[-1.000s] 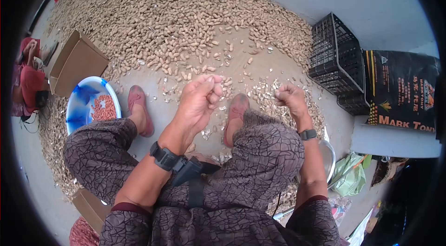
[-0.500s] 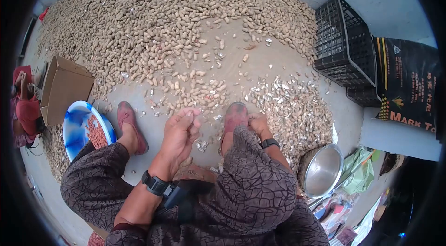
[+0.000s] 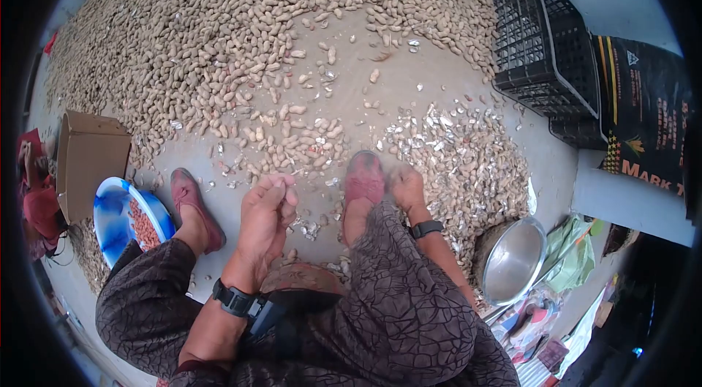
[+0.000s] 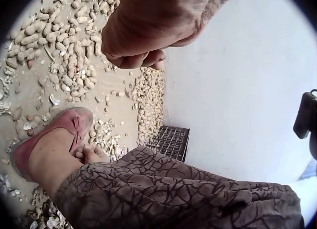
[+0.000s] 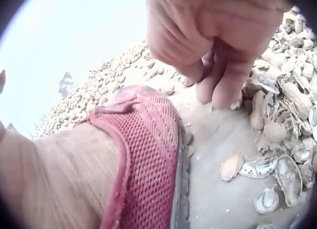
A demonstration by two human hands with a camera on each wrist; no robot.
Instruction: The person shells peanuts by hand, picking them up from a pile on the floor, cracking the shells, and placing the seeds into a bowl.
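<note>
My left hand [image 3: 267, 215] is raised over the floor between the knees, fingers curled in and thumb against them. Only the back and bent fingers of that hand [image 4: 153, 30] show in the left wrist view; nothing shows in its grip. Low beside the red shoe [image 3: 363, 178] is my right hand [image 3: 407, 188], at the edge of a pile of broken peanut shells [image 3: 468, 167]. In the right wrist view its fingers [image 5: 225, 87] bend down close over the floor, and whether they hold anything I cannot tell. Loose unshelled peanuts [image 3: 311, 145] lie ahead of both hands.
A large heap of peanuts [image 3: 197, 36] spreads along the wall. At left stand a blue-and-white basin [image 3: 110, 215] with red kernels and a cardboard box [image 3: 91, 164]. Black crates [image 3: 545, 36], a printed sack [image 3: 647, 109] and a metal bowl [image 3: 514, 259] stand right. Another person sits far left.
My right hand has dropped from a raised position over the shell pile to beside the right shoe. The left hand has lowered slightly toward me, still curled. The head view has shifted.
</note>
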